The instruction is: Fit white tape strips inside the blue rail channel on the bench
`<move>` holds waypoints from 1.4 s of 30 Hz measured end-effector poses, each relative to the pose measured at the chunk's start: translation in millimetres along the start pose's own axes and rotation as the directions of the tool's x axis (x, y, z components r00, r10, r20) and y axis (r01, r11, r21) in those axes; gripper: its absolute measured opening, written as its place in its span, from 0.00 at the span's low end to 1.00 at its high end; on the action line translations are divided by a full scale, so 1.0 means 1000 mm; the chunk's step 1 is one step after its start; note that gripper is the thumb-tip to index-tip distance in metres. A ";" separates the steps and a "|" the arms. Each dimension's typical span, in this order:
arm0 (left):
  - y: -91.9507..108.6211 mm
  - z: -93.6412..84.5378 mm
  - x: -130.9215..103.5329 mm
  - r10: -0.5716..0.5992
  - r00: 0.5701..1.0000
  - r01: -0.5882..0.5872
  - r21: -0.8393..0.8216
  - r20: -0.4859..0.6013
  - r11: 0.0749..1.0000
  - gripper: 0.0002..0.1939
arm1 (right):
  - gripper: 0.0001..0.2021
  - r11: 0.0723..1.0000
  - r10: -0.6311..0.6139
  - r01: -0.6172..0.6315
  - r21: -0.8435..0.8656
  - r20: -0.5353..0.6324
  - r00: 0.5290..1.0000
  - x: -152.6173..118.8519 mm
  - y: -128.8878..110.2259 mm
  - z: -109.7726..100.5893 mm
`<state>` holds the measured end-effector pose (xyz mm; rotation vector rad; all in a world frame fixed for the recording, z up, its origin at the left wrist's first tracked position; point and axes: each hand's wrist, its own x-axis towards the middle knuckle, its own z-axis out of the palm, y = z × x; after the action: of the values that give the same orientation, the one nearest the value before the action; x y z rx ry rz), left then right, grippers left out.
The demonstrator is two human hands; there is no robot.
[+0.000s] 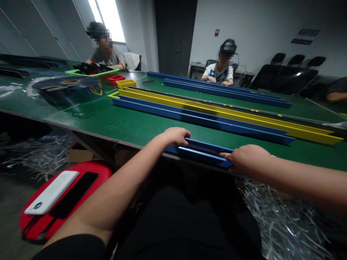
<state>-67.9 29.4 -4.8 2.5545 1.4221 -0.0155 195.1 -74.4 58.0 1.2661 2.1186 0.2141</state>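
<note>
Green tabletop [132,127] backs fingers [183,140] gripping a channelled strip [202,155].

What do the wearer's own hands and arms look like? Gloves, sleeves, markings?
Left hand and right hand are ungloved, with no watch, band, cable or marking visible on them. A short black sleeve shows on the left side; the right one is out of frame.

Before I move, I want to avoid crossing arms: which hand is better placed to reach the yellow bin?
Left, likely: the left hand is nearer the yellow bin, and the right hand sits farther right. Both touch the nearest blue channel.
</note>
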 end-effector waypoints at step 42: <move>0.000 -0.002 -0.002 -0.030 0.999 0.030 -0.021 0.020 0.999 0.22 | 0.35 0.999 -0.043 0.044 0.015 -0.050 0.998 -0.003 0.006 0.002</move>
<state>-68.6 28.2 -3.0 2.5089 1.4450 -0.0301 201.8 -74.5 60.8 1.2346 2.1924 0.2120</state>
